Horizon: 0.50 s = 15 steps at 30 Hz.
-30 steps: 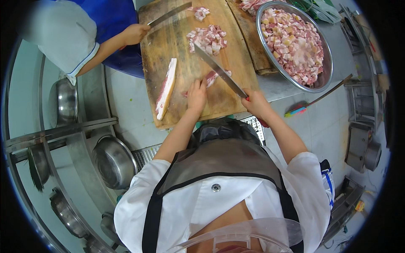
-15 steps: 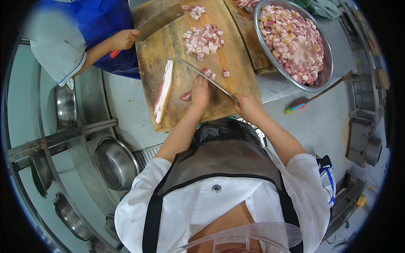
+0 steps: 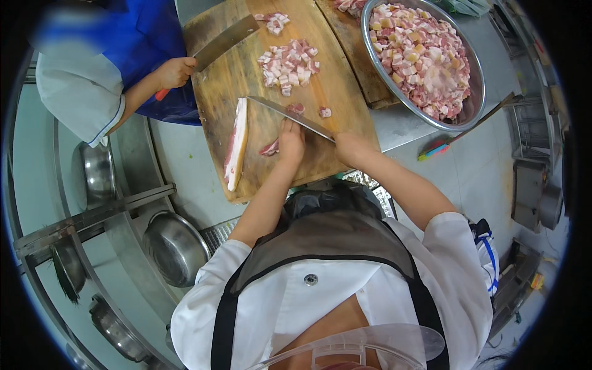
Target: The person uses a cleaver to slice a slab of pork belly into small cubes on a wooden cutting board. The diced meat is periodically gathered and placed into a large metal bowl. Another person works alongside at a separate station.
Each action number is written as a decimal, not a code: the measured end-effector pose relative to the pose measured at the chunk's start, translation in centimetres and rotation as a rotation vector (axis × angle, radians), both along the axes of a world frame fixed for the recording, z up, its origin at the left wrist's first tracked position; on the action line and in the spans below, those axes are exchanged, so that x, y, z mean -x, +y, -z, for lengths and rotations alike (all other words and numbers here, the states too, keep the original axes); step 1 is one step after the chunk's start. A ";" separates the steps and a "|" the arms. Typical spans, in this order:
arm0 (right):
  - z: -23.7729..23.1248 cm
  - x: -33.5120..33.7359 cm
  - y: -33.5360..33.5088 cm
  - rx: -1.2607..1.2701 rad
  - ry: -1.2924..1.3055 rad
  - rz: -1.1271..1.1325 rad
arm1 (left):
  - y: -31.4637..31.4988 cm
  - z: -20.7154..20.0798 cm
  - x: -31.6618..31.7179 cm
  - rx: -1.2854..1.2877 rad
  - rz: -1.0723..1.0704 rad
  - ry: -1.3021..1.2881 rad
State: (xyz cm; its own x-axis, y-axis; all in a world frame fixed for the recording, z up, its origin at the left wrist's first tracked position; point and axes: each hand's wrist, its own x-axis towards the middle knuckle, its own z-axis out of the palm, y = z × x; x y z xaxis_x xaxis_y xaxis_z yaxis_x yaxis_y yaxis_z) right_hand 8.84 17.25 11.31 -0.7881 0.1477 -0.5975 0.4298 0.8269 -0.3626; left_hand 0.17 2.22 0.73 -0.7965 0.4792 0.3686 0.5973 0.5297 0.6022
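Swinging the tip of a knife (image 3: 316, 130) leftward over the last second, with the handle clamped in the closed grip of the right hand (image 3: 351, 149) and both forearms (image 3: 266, 194) angled inward from the near edge of a wooden cutting board (image 3: 342, 86). Bunching the fingers of the left hand (image 3: 292, 142) together just near of the blade, beside a piece of meat (image 3: 269, 148) jutting out to the left; cannot tell, from above, the hold of that grip on anything beneath. Seen just beyond the blade beside a bit of meat (image 3: 296, 108), with a small cube (image 3: 325, 112) now lying loose to the right: judged by that, apparently one more piece cut free. Flanked on the left by an uncut strip (image 3: 235, 145), lying whole beside the knife tip. Backed farther off by a heap of diced meat (image 3: 288, 65), a co-worker (image 3: 151, 37) with a cleaver (image 3: 225, 42), newly turned broadside, and, far right on the counter (image 3: 499, 80), a full steel bowl (image 3: 478, 92).
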 end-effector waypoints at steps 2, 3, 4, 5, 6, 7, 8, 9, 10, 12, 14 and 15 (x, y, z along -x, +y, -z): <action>-0.1 0.8 0.2 0.017 0.052 -0.020 | -0.4 0.3 0.1 0.099 0.028 -0.084; -0.2 0.7 1.0 0.035 0.078 -0.031 | -0.8 0.6 0.0 0.087 0.024 -0.044; -0.4 0.5 1.6 0.052 0.104 -0.042 | -1.2 0.8 -0.1 0.076 0.022 -0.004; -0.5 -0.1 2.2 0.038 0.166 -0.031 | -1.2 0.9 0.0 0.058 0.017 0.035; -0.4 -1.2 2.4 0.029 0.221 -0.021 | -1.2 0.8 -0.3 0.027 -0.028 0.024; -0.4 -2.0 2.3 0.020 0.277 -0.012 | -1.1 0.6 -0.7 -0.004 -0.073 0.013; -0.5 -2.6 1.9 0.041 0.264 0.020 | -1.2 0.4 -1.2 -0.029 -0.113 -0.005; -0.9 -3.1 1.6 0.061 0.250 0.052 | -1.3 0.2 -1.2 -0.074 -0.103 -0.024; -1.1 -3.6 1.3 0.082 0.237 0.084 | -1.4 0.0 -0.9 -0.118 -0.092 -0.042; -1.3 -4.2 0.1 0.107 0.309 0.047 | -1.4 -0.1 -0.6 -0.140 -0.083 -0.062; -1.4 -4.0 -0.9 0.094 0.312 0.016 | -1.4 0.0 -0.6 -0.085 -0.073 -0.072; -1.4 -3.7 -1.4 0.068 0.278 0.002 | -1.4 0.2 -0.6 -0.062 -0.084 -0.059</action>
State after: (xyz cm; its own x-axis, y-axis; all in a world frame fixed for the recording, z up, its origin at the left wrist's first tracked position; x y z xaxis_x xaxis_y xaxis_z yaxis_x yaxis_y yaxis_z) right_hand 12.57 15.89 12.75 -0.9229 0.1161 -0.3670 0.3075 0.7959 -0.5215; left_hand 0.81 0.82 0.55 -0.8540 0.3880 0.3466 0.5151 0.5368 0.6682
